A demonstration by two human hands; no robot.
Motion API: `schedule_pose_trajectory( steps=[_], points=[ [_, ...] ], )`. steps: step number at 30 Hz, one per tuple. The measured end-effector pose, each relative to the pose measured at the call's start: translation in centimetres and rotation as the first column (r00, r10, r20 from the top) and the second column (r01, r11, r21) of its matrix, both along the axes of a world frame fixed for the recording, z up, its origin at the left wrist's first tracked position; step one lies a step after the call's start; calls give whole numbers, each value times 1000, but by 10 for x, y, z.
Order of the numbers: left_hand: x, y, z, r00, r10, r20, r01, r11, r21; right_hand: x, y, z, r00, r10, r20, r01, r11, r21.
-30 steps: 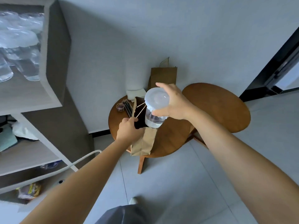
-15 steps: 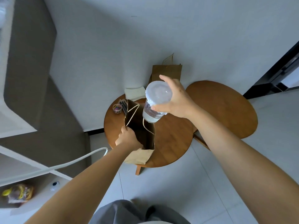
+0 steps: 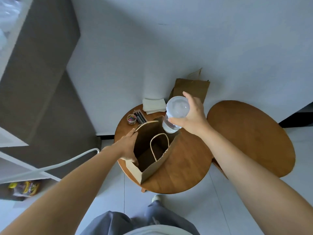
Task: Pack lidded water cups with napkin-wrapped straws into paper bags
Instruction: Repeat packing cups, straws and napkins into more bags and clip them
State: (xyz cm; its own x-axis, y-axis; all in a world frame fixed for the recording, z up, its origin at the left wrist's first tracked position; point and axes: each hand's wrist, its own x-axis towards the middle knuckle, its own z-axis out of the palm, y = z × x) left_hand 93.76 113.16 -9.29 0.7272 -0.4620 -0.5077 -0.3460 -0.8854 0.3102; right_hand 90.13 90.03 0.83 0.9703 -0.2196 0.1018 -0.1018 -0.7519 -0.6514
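An open brown paper bag (image 3: 153, 164) stands on the round wooden table (image 3: 184, 165), its mouth wide and its inside dark. My left hand (image 3: 127, 146) grips the bag's left rim, fingers over the edge. My right hand (image 3: 191, 114) holds a clear lidded cup (image 3: 176, 112) with water in it, tilted just above the bag's far right corner. A stack of pale napkins (image 3: 154, 105) lies at the table's back edge, and dark straws (image 3: 140, 117) lie beside it.
A small tub of coloured clips (image 3: 131, 119) sits by the straws. More flat paper bags (image 3: 193, 87) lean on the wall behind. A second round table (image 3: 254, 138) stands to the right. Shelving (image 3: 25, 150) rises at the left.
The bag now stands wide open and nearer to me, with my left hand further along its rim. The cup has come down to the bag's mouth.
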Motion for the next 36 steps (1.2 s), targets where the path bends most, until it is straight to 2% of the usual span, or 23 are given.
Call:
schedule_pose_trajectory(
  steps=[2, 6, 10, 12, 14, 17, 19, 25, 31, 33, 36],
  points=[
    [8, -2, 0, 991, 131, -29, -133, 988, -80, 5, -4, -8, 998, 55, -40, -57, 997, -60],
    [17, -13, -1, 933, 347, -99, -361, 904, -229, 9, 1, -21, 959, 251, -134, -272, 947, -170],
    [25, -20, -2, 894, 440, -88, -446, 846, -293, 17, 17, -25, 844, 456, -280, -528, 795, -297],
    [27, -22, -2, 886, 457, -85, -459, 835, -304, 21, 24, -23, 802, 506, -317, -595, 731, -336],
    [27, -23, -1, 899, 431, -74, -433, 852, -294, 22, 26, -21, 797, 532, -287, -602, 738, -305],
    [25, -26, 1, 931, 360, -66, -364, 890, -274, 25, 25, -19, 844, 509, -171, -534, 829, -168],
    [26, -26, 1, 935, 349, -64, -353, 894, -275, 29, 24, -23, 865, 476, -158, -496, 857, -140],
    [28, -23, 3, 912, 405, -71, -407, 868, -284, 40, 21, -65, 850, 299, -434, -443, 851, -282],
    [31, -32, 5, 916, 391, -90, -398, 860, -320, 40, 32, -105, 712, 278, -645, -620, 681, -391],
    [32, -34, 5, 923, 374, -93, -384, 871, -306, 43, 33, -121, 660, 263, -704, -642, 685, -345],
    [34, -32, 2, 926, 363, -99, -376, 888, -264, 49, 28, -145, 607, 236, -759, -613, 747, -258]
  ],
)
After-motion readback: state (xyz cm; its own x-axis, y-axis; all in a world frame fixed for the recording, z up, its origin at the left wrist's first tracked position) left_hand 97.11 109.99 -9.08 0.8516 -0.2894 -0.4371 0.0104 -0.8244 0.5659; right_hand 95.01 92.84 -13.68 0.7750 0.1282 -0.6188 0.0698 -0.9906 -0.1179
